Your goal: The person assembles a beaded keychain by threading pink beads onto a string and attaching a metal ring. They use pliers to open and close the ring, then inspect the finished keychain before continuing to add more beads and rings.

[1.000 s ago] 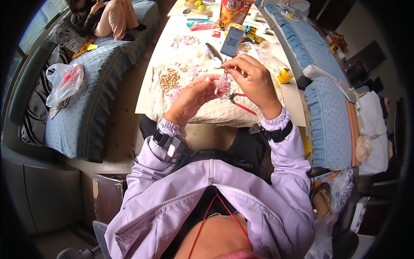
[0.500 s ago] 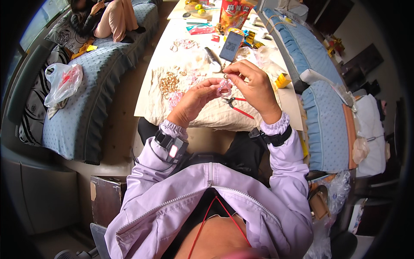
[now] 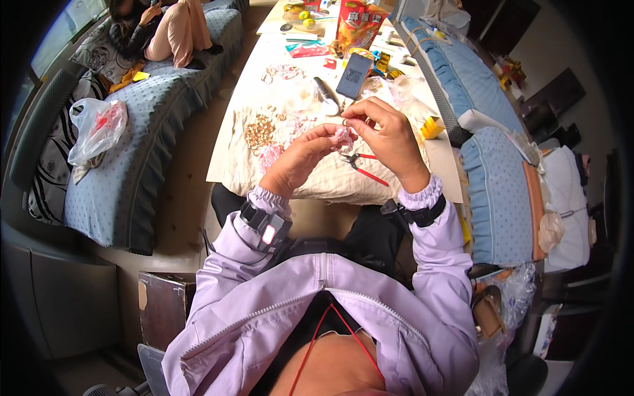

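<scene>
My left hand [image 3: 300, 158] is closed, its thumb and fingers pinching a strand of pink beads [image 3: 344, 136] above the cloth-covered table. Against the top of that strand, my right hand [image 3: 388, 132] pinches with thumb and forefinger; what sits between them is too small to make out. Just below the beads lie red-handled pliers [image 3: 365, 173] with their handles spread. Left of my left hand are a heap of gold-coloured rings [image 3: 259, 134] and a pile of pink beads [image 3: 269, 157]. A dark-and-white tube-shaped tool [image 3: 325, 96] rests beyond my fingers.
A phone [image 3: 354, 74] lies behind my hands, in front of a red food pouch [image 3: 356, 30]. More pink bead strands [image 3: 281, 72] lie farther left. A yellow box [image 3: 432, 127] stands at the right edge. Blue-covered sofas [image 3: 125, 178] flank the table; a person sits far left.
The bead strand has turned and bunched closer to my left fingertips. My right fingers have shifted slightly down and inward against it. The pliers stay put.
</scene>
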